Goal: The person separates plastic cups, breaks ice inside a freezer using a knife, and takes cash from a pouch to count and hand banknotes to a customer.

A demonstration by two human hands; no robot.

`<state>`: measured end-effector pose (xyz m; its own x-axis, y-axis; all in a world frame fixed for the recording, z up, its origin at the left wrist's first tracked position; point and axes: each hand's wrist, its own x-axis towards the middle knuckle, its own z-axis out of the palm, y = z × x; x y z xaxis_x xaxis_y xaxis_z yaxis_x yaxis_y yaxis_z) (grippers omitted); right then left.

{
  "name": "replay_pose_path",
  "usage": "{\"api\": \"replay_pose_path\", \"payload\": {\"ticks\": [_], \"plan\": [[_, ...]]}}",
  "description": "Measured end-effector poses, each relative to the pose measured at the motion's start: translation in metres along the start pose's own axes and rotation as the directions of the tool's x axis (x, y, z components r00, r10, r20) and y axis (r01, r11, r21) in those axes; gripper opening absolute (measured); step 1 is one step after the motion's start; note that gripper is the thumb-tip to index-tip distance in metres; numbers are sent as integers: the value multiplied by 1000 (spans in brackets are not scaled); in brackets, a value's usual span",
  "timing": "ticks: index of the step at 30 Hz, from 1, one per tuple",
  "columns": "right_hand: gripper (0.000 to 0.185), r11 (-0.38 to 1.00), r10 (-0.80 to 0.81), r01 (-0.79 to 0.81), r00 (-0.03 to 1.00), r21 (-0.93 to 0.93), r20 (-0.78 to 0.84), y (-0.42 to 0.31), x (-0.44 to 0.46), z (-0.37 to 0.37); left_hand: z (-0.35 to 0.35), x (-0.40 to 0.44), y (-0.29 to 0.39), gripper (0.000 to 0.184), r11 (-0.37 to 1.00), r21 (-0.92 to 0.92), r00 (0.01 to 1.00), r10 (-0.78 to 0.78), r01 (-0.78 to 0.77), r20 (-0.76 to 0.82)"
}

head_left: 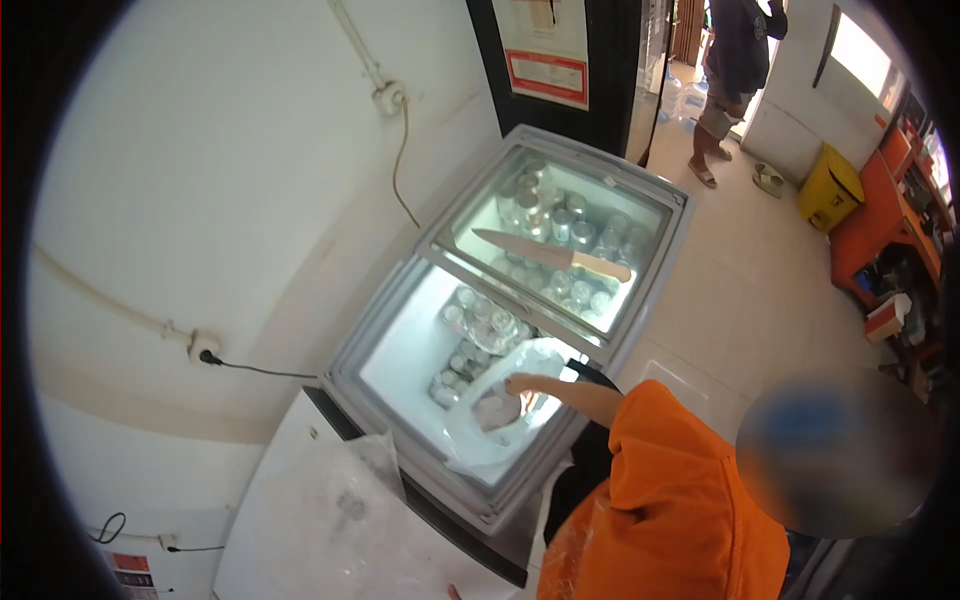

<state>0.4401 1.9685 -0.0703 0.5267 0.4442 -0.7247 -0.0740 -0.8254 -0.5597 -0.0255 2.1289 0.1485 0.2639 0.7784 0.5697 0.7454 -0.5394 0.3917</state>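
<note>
Neither of my hands shows clearly. A small bit of a finger (454, 592) reaches in at the bottom edge, beside the white surface; whose it is I cannot tell. Nearest to it lies a crumpled clear plastic bag (340, 510). Beyond it stands a chest freezer (400, 450) with its near half uncovered. A co-worker in an orange shirt (680, 500) reaches in; that person's hand (520, 384) is at a white plastic bag (470, 430) with something pinkish inside. A large knife (545, 252) with a pale handle rests on the glass lid (480, 215).
Several cans (580, 235) fill the freezer's far half, and wrapped packs of cans (488, 318) lie in the near half. Another person (735, 60) stands by the doorway. A yellow bin (830, 188) and orange shelving (880, 215) line the right side. A cord (265, 371) runs from the wall.
</note>
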Motion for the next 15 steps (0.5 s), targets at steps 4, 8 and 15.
{"api": "replay_pose_path", "payload": {"ticks": [4,8,15], "plan": [[38,966,-41,37,999,-255,-10,44,90,44,16,-26,24,117,996,42,997,74,-73,-14],[46,970,165,-176,983,-165,-78,0,14,21,32,-40,47,113,990,71,993,121,-120,-7],[37,875,-376,389,921,-287,100,-4,-30,7,68,-61,115,107,947,-29,945,322,-320,64]]}}
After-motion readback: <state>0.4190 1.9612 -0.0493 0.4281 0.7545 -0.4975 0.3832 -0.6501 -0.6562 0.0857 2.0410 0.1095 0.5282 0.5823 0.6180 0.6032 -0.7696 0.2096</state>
